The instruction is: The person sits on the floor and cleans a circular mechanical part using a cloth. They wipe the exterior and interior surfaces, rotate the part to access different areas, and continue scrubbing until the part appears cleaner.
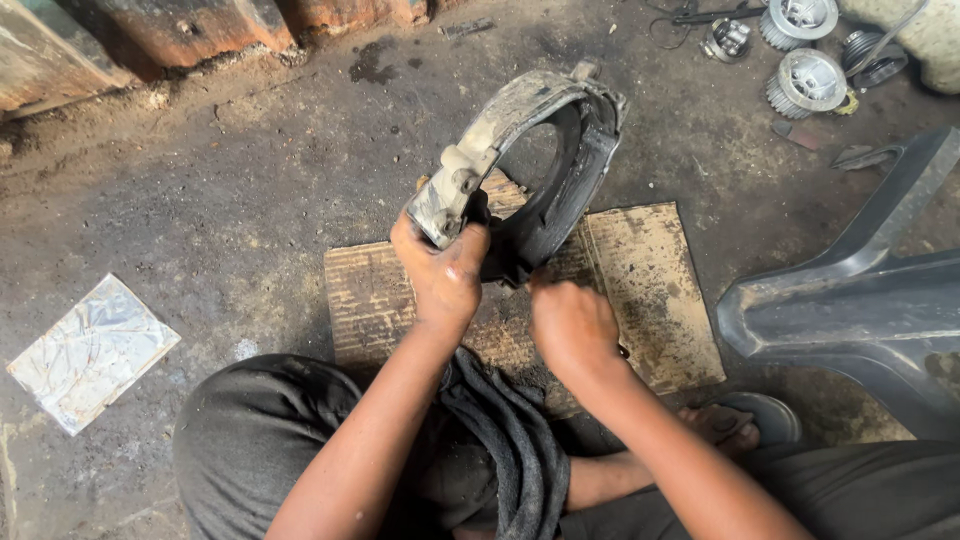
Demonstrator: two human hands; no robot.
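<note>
My left hand (443, 272) grips the lower end of a curved, grimy metal brake shoe (520, 150), holding it upright above a worn piece of cardboard (650, 280) on the floor. Dark lining runs along the shoe's inner curve. My right hand (572, 325) is closed in a fist just below and to the right of the shoe, near a dark rag (510, 255) bunched at its lower end. Whether the right hand holds a small tool or the rag is hidden by the fingers.
A grey metal casting (860, 310) lies at the right. Toothed pulleys (805, 80) and small parts sit at the top right. A crumpled shiny sheet (90, 350) lies at the left. My knees and a sandal (765, 415) are near the bottom.
</note>
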